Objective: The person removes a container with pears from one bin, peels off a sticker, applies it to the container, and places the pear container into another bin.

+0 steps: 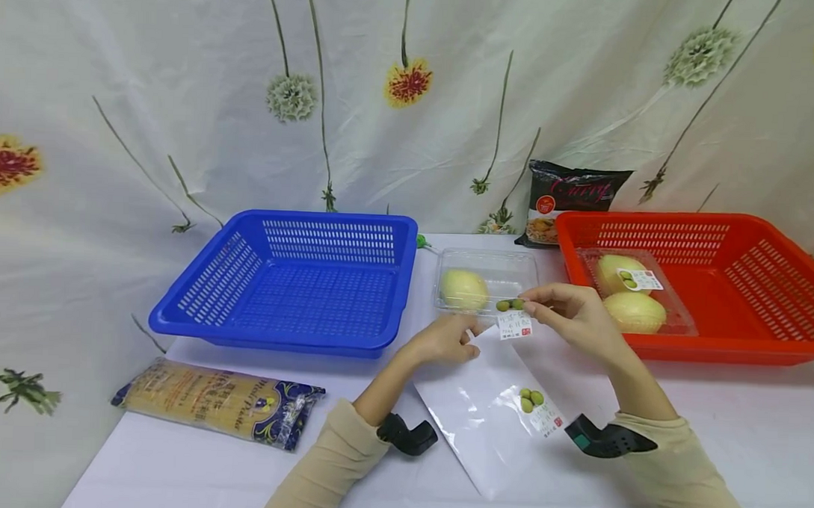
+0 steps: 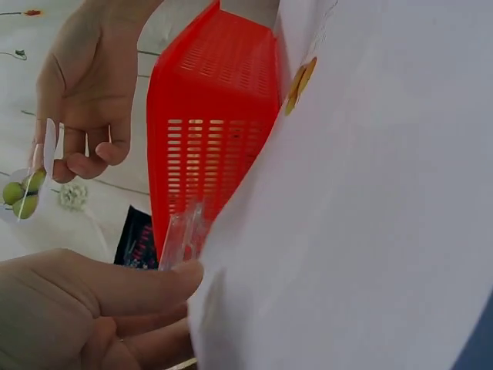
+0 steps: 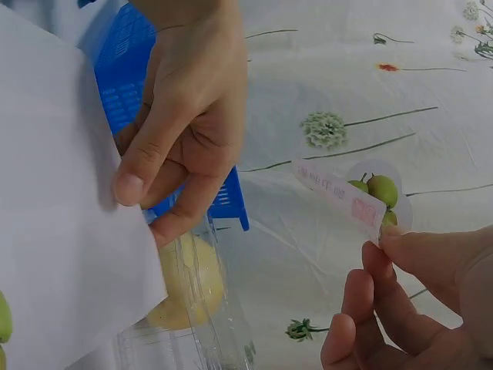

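My right hand (image 1: 583, 320) pinches a peeled label (image 1: 514, 326) between thumb and fingertip. The label is white, with green fruit pictured on it, handwriting and a red stamp. With thumb and fingers my left hand (image 1: 443, 340) grips the far edge of a glossy white sheet (image 1: 465, 405). Another such label (image 1: 539, 409) is stuck on that sheet. Just beyond both hands stands a clear plastic box (image 1: 504, 265) with a pale yellow round fruit (image 1: 464, 289) in its left side. The held label overlaps the box's front edge in the head view.
A blue basket (image 1: 276, 343) stands at the left, with a pack of pasta (image 1: 207, 400) in front of it. At the right, a red basket (image 1: 747, 348) holds a labelled clear box (image 1: 677, 316) of two pale fruits (image 1: 634, 313). A black curry packet (image 1: 570, 196) leans behind.
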`<state>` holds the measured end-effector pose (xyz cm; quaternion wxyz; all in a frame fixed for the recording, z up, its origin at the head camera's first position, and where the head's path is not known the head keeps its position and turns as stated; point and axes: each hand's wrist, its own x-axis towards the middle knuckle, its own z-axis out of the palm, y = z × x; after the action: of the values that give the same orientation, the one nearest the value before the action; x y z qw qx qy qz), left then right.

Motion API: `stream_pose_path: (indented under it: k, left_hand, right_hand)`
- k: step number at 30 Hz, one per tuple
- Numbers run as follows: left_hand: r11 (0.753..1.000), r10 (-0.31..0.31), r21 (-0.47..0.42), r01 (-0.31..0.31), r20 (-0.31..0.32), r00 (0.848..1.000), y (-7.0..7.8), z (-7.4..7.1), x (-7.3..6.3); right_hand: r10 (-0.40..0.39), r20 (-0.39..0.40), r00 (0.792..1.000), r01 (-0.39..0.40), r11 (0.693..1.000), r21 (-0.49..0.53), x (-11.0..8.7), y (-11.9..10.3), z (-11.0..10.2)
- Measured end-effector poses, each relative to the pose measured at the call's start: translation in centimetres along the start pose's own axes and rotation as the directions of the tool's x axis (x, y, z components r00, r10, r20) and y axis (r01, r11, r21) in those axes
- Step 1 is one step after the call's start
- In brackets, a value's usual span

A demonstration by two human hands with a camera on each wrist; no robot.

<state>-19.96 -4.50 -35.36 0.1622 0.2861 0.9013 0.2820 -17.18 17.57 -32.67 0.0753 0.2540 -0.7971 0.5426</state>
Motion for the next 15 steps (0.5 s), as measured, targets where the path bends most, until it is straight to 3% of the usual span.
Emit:
stream_pose_path:
  k: [2,4,6,8,10,12,13,15]
  left_hand:
    - [0.999,-0.014,0.034,0.013,0.030,0.999,0.1,0.0,-0.1]
    - [0.999,-0.009,0.039,0.008,0.012,1.000,0.1,-0.1,-0.2]
    - [1.000,0.014,-0.018,-0.015,-0.067,0.998,0.2,-0.3,-0.3]
    - [0.987,0.045,-0.143,-0.070,-0.173,0.984,0.4,-0.4,-0.3]
    - [0.945,0.068,-0.294,-0.144,-0.254,0.965,0.7,-0.5,-0.4]
    - [0.884,0.079,-0.418,-0.208,-0.305,0.949,1.1,-0.5,-0.3]
    - [0.856,0.081,-0.462,-0.231,-0.322,0.943,1.2,-0.5,-0.3]
    - [0.829,0.085,-0.493,-0.264,-0.355,0.931,1.4,-0.3,-0.2]
  right_hand:
    - [0.013,-0.006,1.000,-0.013,1.000,-0.020,0.1,0.1,0.1]
    - [0.016,-0.012,1.000,-0.017,0.999,-0.028,0.2,0.2,0.2]
    - [0.012,-0.028,1.000,-0.013,0.999,-0.037,0.2,0.3,0.4]
    - [0.007,-0.055,0.998,-0.010,0.998,-0.055,0.3,0.3,0.5]
    - [0.013,-0.091,0.996,-0.019,0.997,-0.070,0.3,0.4,0.7]
    - [0.030,-0.135,0.990,-0.041,0.996,-0.079,0.3,0.5,1.0]
    - [0.038,-0.155,0.987,-0.051,0.996,-0.077,0.3,0.5,1.1]
    - [0.058,-0.188,0.980,-0.070,0.996,-0.058,0.3,0.7,1.4]
